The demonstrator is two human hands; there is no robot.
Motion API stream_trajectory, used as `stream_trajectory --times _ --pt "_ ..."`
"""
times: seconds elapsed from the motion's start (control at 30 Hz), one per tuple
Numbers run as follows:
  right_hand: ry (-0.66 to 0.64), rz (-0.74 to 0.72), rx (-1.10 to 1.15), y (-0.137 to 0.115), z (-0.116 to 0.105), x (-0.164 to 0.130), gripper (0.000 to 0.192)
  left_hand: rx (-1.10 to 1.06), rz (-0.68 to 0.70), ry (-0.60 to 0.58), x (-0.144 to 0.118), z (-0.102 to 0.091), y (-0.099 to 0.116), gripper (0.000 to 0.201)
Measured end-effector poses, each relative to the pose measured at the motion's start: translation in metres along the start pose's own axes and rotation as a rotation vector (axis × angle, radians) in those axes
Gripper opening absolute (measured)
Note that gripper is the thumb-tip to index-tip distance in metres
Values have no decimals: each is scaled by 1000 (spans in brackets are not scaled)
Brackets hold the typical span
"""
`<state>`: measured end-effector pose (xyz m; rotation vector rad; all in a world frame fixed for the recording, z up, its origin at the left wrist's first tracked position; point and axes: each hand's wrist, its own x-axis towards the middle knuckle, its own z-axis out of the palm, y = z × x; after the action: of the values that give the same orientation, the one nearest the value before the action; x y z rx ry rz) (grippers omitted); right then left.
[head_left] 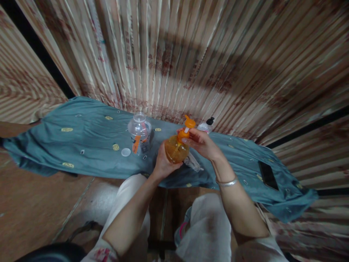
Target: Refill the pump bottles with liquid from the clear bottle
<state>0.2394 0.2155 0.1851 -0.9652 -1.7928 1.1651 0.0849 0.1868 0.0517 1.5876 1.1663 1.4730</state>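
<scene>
Head cam | left hand (pixel 163 164) wraps the orange bottle (pixel 176 151) from below, held just over the teal cloth (pixel 89 142) | right hand (pixel 200 143) pinches its pump top (pixel 186 130) | clear jar (pixel 139 135) sits left of bottle, phone (pixel 268 175) far right

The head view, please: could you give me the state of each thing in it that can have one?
Orange bottle: held off the cloth, pump top on.
Left hand: cups the bottle's body.
Right hand: fingers on the pump collar.
Clear bottle: upright, uncapped.
White cap: lying loose on the blue cloth.
Phone: flat, screen dark.
</scene>
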Motion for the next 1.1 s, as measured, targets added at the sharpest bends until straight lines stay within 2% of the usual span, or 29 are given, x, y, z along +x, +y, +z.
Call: stream_trajectory --times 0.2,0.53,0.93,1.1 --pt "73 -31 -9 8 10 -7 47 -7 51 5 0 0 -2 97" --pt "206 -65 -24 15 23 -14 45 10 22 3 -1 2 -5 101" --pt "448 -30 -54 22 43 -12 41 17 -8 15 -2 0 -3 104" --pt "470 -25 -60 21 43 -11 45 22 -20 15 -2 0 -3 104"
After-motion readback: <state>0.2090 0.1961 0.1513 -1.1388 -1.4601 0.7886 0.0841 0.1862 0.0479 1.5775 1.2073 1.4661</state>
